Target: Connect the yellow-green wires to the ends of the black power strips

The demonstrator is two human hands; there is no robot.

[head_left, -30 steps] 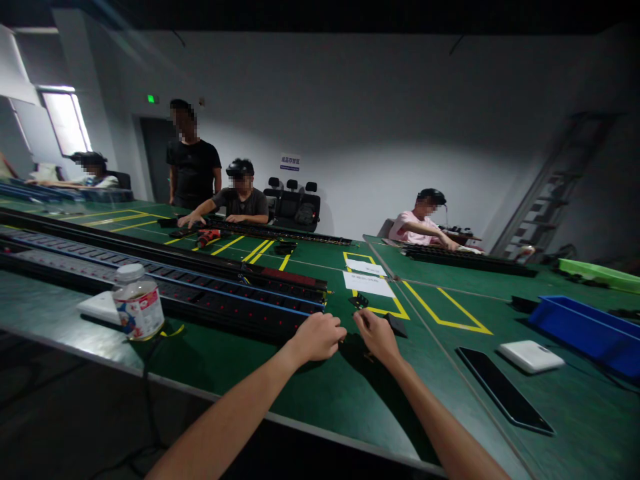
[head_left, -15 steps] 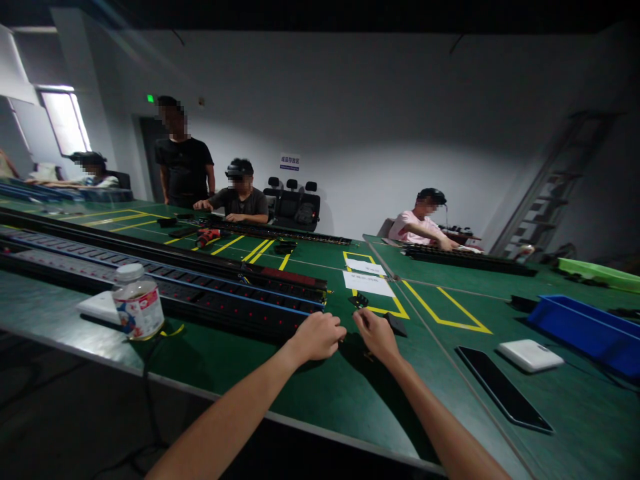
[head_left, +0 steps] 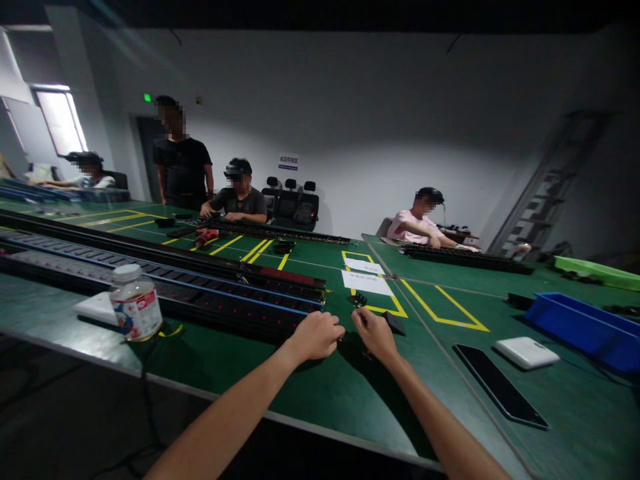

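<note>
My left hand (head_left: pixel 319 335) is closed beside the right end of a long black strip assembly (head_left: pixel 235 308) with blue edges and small red dots. Its fingers hide whatever they may hold. A short gap to the right, my right hand (head_left: pixel 374 331) is closed too, thumb against fingers, and what is in them is too small to make out. Just beyond the right hand lies a small black part (head_left: pixel 357 300) with holes or pegs. A flat black piece (head_left: pixel 394 323) rests against the far side of that hand.
On the green table (head_left: pixel 350 413) lie paper sheets (head_left: pixel 367 282), a phone (head_left: pixel 500 385), a white power bank (head_left: pixel 527 353) and a blue bin (head_left: pixel 583 330). A clear jar (head_left: pixel 135 303) stands at left. Across the table, co-workers sit near a red power drill (head_left: pixel 206 237).
The whole view has shifted slightly. Both of my hands keep nearly the same closed pose and place. A seated co-worker's hand across the table has moved a little.
</note>
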